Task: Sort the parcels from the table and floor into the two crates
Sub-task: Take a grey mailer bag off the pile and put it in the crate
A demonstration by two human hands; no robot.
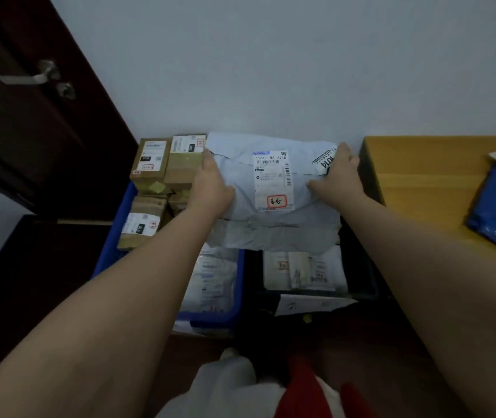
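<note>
Gripping the pale grey mailer bag (274, 188) at both ends, your left hand (212, 184) curls round its left edge and your right hand (341, 173) clasps its right edge, thumb on top. Below your hands sit the black crate (364, 285) and blue crate (237, 297); cardboard boxes (165, 164) stack just left of your left hand.

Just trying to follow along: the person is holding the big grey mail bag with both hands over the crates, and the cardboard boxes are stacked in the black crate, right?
Nearly. The head view shows the cardboard boxes stacked in the blue crate, not the black crate. The rest holds: the left hand and right hand both hold the big grey mail bag over the crates.
</note>
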